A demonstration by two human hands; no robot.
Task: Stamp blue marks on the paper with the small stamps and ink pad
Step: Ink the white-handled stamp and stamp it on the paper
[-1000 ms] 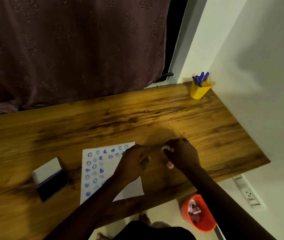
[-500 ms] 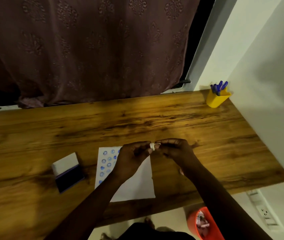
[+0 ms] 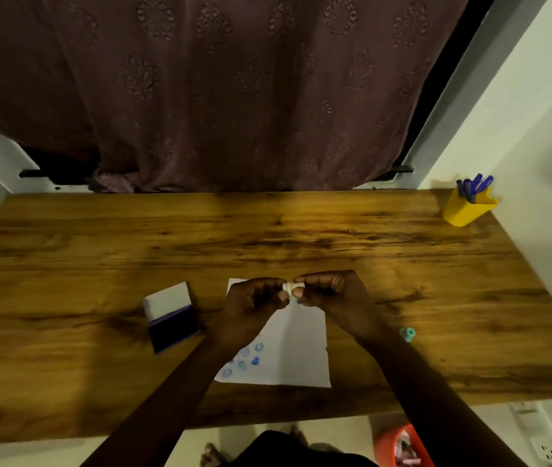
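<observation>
A small white stamp (image 3: pixel 290 288) is pinched between the fingertips of my left hand (image 3: pixel 253 305) and my right hand (image 3: pixel 333 290), held above the top of the white paper (image 3: pixel 296 345). Several blue marks show on the paper's lower left, partly hidden by my left forearm. The open ink pad (image 3: pixel 172 318), white lid up and dark blue pad below, lies left of the paper. A small teal stamp (image 3: pixel 407 333) rests on the desk to the right of my right forearm.
The wooden desk (image 3: pixel 267 237) runs wall to wall. A yellow cup with blue pens (image 3: pixel 468 207) stands at the far right corner. A dark curtain hangs behind. An orange bin (image 3: pixel 399 446) and a power strip (image 3: pixel 537 433) sit on the floor at the lower right.
The view has shifted so the desk now sits centred. Both hands stayed together on the white stamp and now hold it over the paper's top edge. The teal stamp has come into sight.
</observation>
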